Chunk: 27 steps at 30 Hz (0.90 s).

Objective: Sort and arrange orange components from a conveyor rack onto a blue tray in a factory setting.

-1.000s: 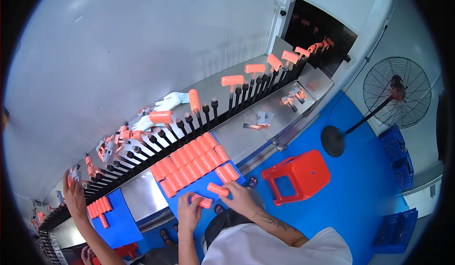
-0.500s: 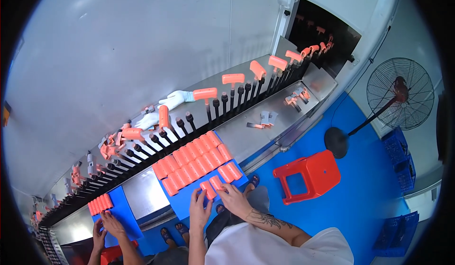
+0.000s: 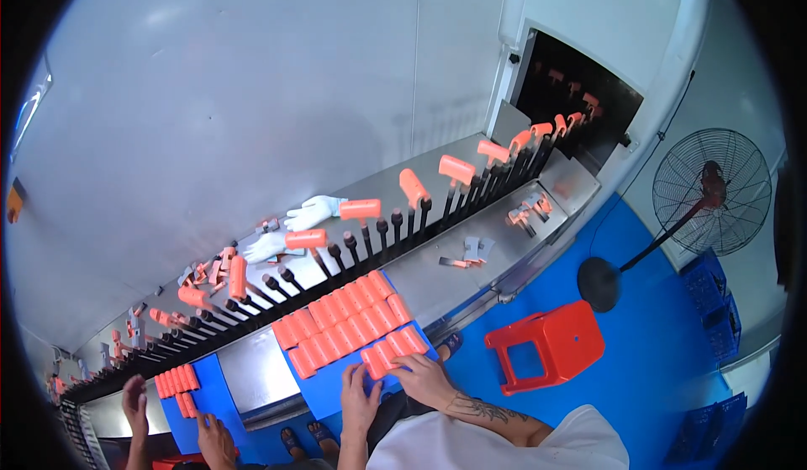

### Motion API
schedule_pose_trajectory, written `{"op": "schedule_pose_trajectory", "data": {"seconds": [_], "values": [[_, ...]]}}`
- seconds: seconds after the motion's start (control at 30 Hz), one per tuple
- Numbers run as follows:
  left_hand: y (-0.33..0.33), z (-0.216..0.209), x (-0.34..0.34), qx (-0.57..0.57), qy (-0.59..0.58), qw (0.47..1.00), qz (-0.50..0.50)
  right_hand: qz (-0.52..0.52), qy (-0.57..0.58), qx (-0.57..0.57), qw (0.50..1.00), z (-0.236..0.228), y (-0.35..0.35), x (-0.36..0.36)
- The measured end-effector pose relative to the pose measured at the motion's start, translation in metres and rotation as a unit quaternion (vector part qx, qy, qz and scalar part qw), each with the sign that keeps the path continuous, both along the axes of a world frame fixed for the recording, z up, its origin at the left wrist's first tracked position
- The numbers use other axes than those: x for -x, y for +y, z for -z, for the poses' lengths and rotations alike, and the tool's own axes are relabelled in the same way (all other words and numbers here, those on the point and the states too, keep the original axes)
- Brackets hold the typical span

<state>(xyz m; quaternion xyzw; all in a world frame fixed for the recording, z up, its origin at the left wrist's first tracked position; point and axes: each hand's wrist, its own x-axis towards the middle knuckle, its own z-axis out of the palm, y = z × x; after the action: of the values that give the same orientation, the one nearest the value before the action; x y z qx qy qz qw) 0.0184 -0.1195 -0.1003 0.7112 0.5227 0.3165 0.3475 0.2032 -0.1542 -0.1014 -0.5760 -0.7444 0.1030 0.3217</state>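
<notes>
Rows of coral-orange plastic cylinders lie side by side on a blue board in front of me. Its front row holds several more, pushed close together. My left hand has thumb and fingers bent around the near end of the leftmost cylinder in that row. My right hand reaches in from the right, its fingertips pressed on the neighbouring cylinders. The fingers partly cover the near ends of these pieces.
Beyond the board runs a slanting line of black spindles, some topped with coral pieces. White gloves and scraps lie behind it. A co-worker's hands are at another blue board on the left. A red stool and a fan stand right.
The cylinders between my hands have joined the others in the front row. The coral pieces on the spindles have shifted left. The co-worker's left hand has lifted away from their board.
</notes>
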Motion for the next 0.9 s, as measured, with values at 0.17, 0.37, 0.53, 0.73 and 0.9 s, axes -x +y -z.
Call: {"op": "schedule_pose_trajectory", "data": {"seconds": [0.17, 0.37, 0.53, 0.73, 0.9], "values": [[0.050, -0.044, 0.019, -0.041, -0.041, 0.998, -0.029, 0.077, 0.125, -0.098, 0.984, -0.056, 0.097, -0.040], [0.165, -0.167, -0.004, -0.293, 0.051, 0.955, 0.027, -0.096, 0.017, -0.185, 0.978, -0.179, 0.239, -0.082], [0.240, -0.202, 0.032, -0.286, 0.335, 0.896, 0.064, -0.112, -0.168, 0.001, 0.979, -0.224, 0.272, -0.049], [0.228, -0.195, 0.059, -0.204, 0.310, 0.929, -0.007, -0.030, -0.145, 0.017, 0.989, -0.189, 0.259, 0.000], [0.242, -0.176, 0.148, -0.001, -0.145, 0.967, -0.207, -0.017, 0.014, 0.249, 0.968, -0.230, 0.263, 0.039]]}}
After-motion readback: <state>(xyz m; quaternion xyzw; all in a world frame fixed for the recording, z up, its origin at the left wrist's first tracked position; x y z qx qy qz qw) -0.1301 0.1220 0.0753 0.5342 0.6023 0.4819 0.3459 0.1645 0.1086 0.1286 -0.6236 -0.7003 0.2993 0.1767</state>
